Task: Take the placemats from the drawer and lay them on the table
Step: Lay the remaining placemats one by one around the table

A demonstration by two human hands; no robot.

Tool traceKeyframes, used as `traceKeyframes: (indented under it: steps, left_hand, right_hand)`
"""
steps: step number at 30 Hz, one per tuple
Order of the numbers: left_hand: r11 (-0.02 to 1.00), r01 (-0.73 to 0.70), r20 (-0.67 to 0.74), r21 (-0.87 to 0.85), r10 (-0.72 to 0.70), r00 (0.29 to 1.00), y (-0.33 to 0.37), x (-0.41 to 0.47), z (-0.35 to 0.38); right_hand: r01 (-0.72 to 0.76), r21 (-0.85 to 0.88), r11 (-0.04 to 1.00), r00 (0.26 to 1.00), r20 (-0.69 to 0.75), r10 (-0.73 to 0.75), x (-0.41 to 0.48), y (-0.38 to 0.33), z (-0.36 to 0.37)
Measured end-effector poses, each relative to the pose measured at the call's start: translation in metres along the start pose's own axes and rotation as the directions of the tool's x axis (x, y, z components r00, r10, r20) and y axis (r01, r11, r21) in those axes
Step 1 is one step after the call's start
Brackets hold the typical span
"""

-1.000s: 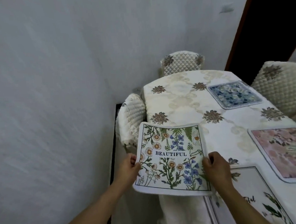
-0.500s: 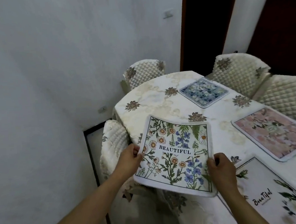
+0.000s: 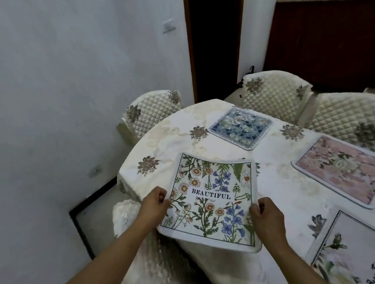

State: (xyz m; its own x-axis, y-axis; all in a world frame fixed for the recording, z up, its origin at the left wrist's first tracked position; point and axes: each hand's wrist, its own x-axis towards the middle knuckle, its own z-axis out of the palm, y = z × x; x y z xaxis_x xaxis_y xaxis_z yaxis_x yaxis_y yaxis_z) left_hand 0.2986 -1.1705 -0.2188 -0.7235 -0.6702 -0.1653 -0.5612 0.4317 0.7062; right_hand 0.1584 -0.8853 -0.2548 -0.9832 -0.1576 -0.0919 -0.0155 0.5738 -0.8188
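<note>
A white placemat (image 3: 209, 197) printed with wildflowers and the word BEAUTIFUL hangs over the near left edge of the table (image 3: 171, 142), its far edge low over the cloth. My left hand (image 3: 154, 204) pinches its left edge and my right hand (image 3: 264, 214) pinches its right edge. Three other placemats lie flat on the cream tablecloth: a blue floral one (image 3: 240, 127) at the far side, a pink floral one (image 3: 346, 171) at the right, and a white one with green leaves (image 3: 360, 254) at the near right.
Quilted cream chairs ring the table: one at the far left (image 3: 152, 113), two at the far right (image 3: 273, 92), one tucked under the near left edge (image 3: 125, 216). A white wall stands close on the left. A dark doorway (image 3: 215, 41) and a dark cabinet (image 3: 329, 41) lie beyond.
The view has swung right and I have come nearer the table. Both hands have carried the BEAUTIFUL placemat farther over the table edge and lower toward the cloth.
</note>
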Motion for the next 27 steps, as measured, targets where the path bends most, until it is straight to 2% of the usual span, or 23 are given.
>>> traceKeyframes:
  steps: [3, 6, 10, 13, 18, 27]
  left_hand:
    - [0.993, -0.113, 0.100, 0.036, 0.109, 0.989, -0.017, 0.070, -0.008]
    - [0.971, -0.234, 0.213, 0.044, 0.220, 0.952, -0.021, 0.130, -0.014]
    - [0.949, -0.314, 0.337, 0.030, 0.286, 0.897, -0.024, 0.181, -0.009]
    - [0.941, -0.339, 0.410, 0.023, 0.300, 0.861, -0.031, 0.204, 0.006]
    - [0.943, -0.329, 0.469, 0.039, 0.274, 0.840, -0.048, 0.226, 0.035]
    - [0.936, -0.346, 0.485, 0.068, 0.272, 0.831, -0.076, 0.236, 0.069]
  right_hand:
    - [-0.081, 0.004, 0.997, 0.990, -0.119, 0.081, 0.008, -0.014, 0.041]
    - [-0.235, 0.023, 0.972, 0.947, -0.220, 0.234, 0.008, -0.027, 0.075]
    - [-0.350, 0.016, 0.937, 0.896, -0.287, 0.339, 0.000, -0.036, 0.102]
    - [-0.412, -0.007, 0.911, 0.864, -0.321, 0.388, 0.000, -0.034, 0.117]
    - [-0.494, -0.031, 0.869, 0.826, -0.330, 0.458, 0.009, -0.020, 0.145]
    - [-0.572, -0.072, 0.817, 0.781, -0.353, 0.515, 0.012, 0.008, 0.171]
